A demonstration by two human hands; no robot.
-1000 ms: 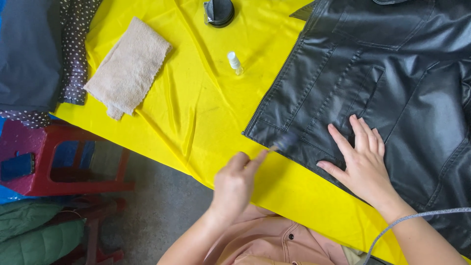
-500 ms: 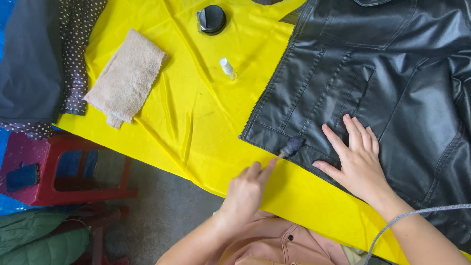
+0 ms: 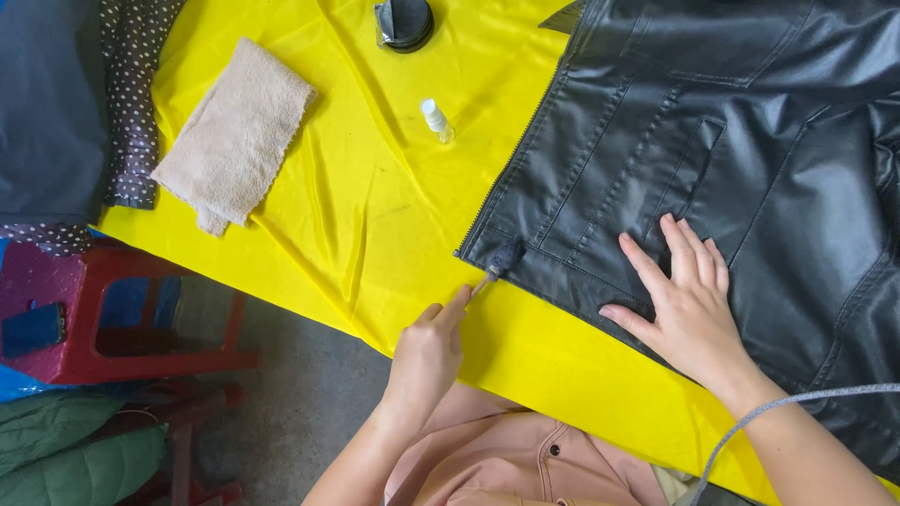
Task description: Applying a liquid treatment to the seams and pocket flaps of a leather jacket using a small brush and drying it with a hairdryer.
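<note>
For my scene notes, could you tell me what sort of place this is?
Probably a home or small-workshop table for leather care: a black leather jacket lies on a yellow sheet, with a small spray bottle, a beige cloth and a red plastic stool nearby.

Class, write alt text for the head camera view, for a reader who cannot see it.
A left hand dabs a small brush on the hem of a black leather jacket, while the right hand presses it flat on a yellow cloth. A beige towel lies nearby.

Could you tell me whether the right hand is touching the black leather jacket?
Touching: the head view shows the right hand lying flat, fingers spread, on the black leather jacket.
</note>
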